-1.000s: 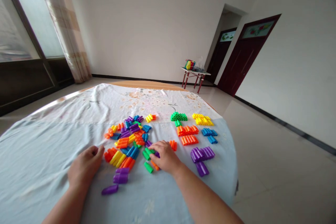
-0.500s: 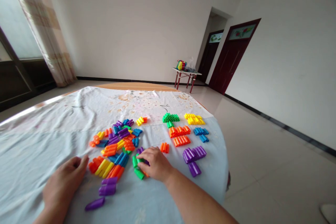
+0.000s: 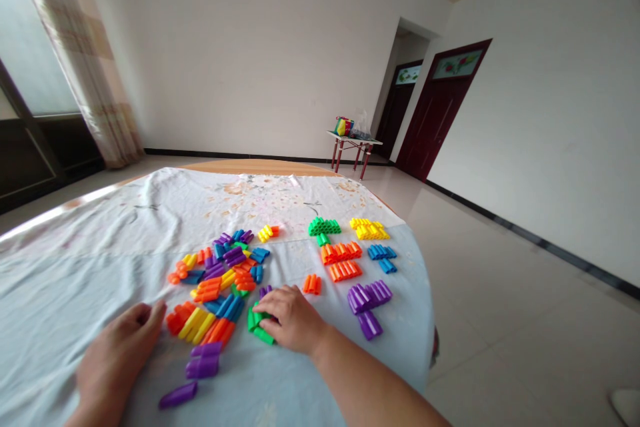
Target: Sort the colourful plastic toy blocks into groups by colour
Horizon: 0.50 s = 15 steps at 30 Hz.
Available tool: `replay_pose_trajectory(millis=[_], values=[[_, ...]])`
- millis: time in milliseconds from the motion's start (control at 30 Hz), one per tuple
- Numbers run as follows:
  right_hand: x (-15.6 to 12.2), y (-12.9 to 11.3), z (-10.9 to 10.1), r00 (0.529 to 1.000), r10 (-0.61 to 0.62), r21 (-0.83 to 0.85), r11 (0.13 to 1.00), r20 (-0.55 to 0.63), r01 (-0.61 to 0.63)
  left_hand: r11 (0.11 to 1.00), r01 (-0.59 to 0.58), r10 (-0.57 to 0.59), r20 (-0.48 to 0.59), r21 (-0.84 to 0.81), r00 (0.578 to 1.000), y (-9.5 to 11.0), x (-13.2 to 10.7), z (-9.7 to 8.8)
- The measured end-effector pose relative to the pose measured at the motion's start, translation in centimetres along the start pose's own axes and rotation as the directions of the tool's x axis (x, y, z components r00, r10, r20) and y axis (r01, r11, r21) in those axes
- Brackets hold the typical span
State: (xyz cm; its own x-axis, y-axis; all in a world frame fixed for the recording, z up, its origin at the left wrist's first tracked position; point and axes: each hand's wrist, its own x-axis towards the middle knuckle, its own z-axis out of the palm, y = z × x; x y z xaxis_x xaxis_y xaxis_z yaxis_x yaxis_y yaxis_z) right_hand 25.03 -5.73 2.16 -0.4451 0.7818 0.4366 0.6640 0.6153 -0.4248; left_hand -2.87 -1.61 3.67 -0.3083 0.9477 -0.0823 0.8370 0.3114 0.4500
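Note:
My right hand [image 3: 293, 320] is closed over a small group of green plastic tube pieces [image 3: 258, 325], its thumb and fingertips gripping their right side on the tablecloth. A purple piece [image 3: 265, 291] shows just behind its fingers. My left hand [image 3: 120, 347] rests on the cloth at the left, fingers curled in and thumb against the index finger, with nothing visible in it. Its fingertips are close to some orange pieces [image 3: 179, 317]. Between the hands lies a mixed pile of coloured pieces, with yellow ones [image 3: 197, 325] and purple ones [image 3: 204, 365] at its near side.
At the right, pieces lie grouped by colour: green [image 3: 324, 227], yellow [image 3: 369, 229], orange [image 3: 341, 253], blue [image 3: 382, 252] and purple [image 3: 369, 297]. A small orange group [image 3: 312, 284] lies beyond my right hand. A side table [image 3: 355, 140] with bags stands by the far wall.
The green pieces under my right hand have shifted slightly left and now lie closer together. My right hand has moved a little left with them; my left hand stays nearly in place.

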Motion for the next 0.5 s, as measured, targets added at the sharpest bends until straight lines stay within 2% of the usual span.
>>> replay_pose_trajectory(millis=[133, 300, 500], values=[[0.04, -0.26, -0.28, 1.000, 0.005, 0.002, 1.000, -0.010, -0.005, 0.999, 0.035, -0.036, 0.032, 0.012, 0.999, 0.22, -0.05, -0.23], [-0.04, -0.56, -0.71, 0.998, 0.045, 0.042, 0.998, -0.039, -0.043, 0.999, 0.044, -0.044, -0.005, 0.002, 0.999, 0.34, -0.19, -0.07], [-0.24, -0.14, -0.48, 0.998, 0.038, 0.063, 0.997, -0.051, -0.035, 1.000, 0.028, -0.028, -0.011, 0.008, 1.000, 0.63, -0.56, -0.19]])
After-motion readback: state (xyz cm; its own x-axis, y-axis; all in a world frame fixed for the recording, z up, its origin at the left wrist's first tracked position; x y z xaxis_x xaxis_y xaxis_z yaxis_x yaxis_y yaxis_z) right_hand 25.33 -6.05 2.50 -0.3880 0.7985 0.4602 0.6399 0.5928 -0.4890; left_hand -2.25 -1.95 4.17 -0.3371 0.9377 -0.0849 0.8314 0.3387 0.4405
